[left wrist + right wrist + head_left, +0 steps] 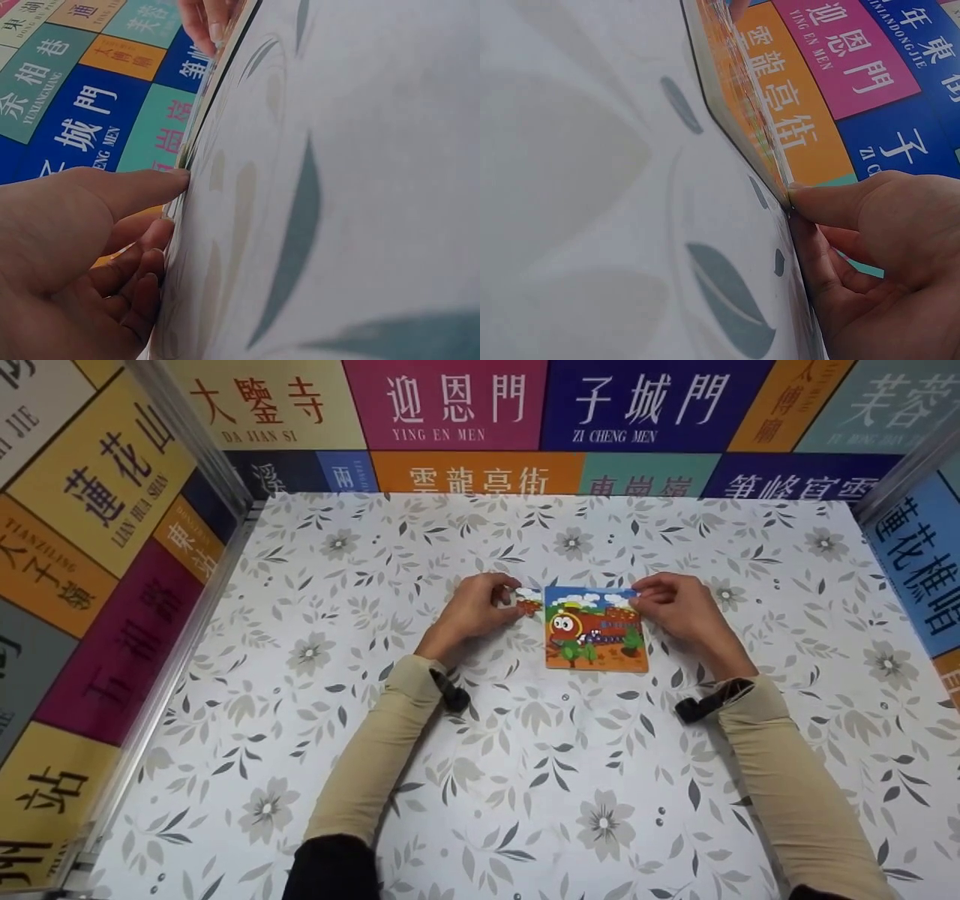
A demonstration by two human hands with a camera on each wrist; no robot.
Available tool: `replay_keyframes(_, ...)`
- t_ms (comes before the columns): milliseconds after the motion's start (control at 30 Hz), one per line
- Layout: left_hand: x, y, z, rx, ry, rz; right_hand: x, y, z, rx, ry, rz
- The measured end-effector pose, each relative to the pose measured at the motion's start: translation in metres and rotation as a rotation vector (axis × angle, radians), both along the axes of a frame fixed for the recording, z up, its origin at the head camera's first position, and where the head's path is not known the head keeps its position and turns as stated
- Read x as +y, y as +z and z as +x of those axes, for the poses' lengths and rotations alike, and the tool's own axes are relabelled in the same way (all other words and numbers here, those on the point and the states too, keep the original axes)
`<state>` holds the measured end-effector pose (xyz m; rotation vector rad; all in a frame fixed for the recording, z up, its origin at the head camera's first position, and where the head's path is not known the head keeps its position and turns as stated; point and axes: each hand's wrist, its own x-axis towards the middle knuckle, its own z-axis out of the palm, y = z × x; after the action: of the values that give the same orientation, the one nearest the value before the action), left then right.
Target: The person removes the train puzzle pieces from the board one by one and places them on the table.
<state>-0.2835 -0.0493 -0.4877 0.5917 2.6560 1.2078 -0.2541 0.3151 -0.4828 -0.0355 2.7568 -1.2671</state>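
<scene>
A square picture puzzle (596, 628) with a cartoon train lies flat on the patterned tabletop. My right hand (681, 604) pinches its upper right corner between thumb and fingers. In the right wrist view, the same hand (889, 255) is at the corner of the thin board (739, 127), whose top looks glossy. Left of the puzzle, my left hand (480, 606) pinches a small printed piece (529, 601) showing cloud and red. A narrow gap separates that piece from the puzzle. In the left wrist view, the left hand (97, 240) sits low by the table; its piece is hard to make out.
The white tabletop (525, 780) has grey flowers and leaves. Panels of coloured blocks with lettering (450, 405) stand along the back edge, the left side (105, 525) and the right side (919, 555). Dark wrist devices (451, 694) sit at both cuffs.
</scene>
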Motion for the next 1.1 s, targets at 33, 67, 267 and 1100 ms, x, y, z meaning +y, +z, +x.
replay_keyframes(33, 0.000, 0.000, 0.000, -0.001, 0.000, -0.001, 0.000, 0.000, 0.000, -0.001, 0.000, 0.000)
replay_keyframes(67, 0.000, 0.000, 0.000, -0.001, 0.000, -0.001, 0.000, 0.000, 0.000, 0.001, 0.001, 0.001)
replay_keyframes(267, -0.002, 0.000, -0.001, 0.004, -0.023, 0.013, 0.001, -0.001, 0.001, 0.011, 0.006, -0.002)
replay_keyframes(1100, 0.044, 0.015, 0.010, 0.059, -0.281, -0.068, 0.000, -0.001, 0.002, 0.004, 0.001, -0.001)
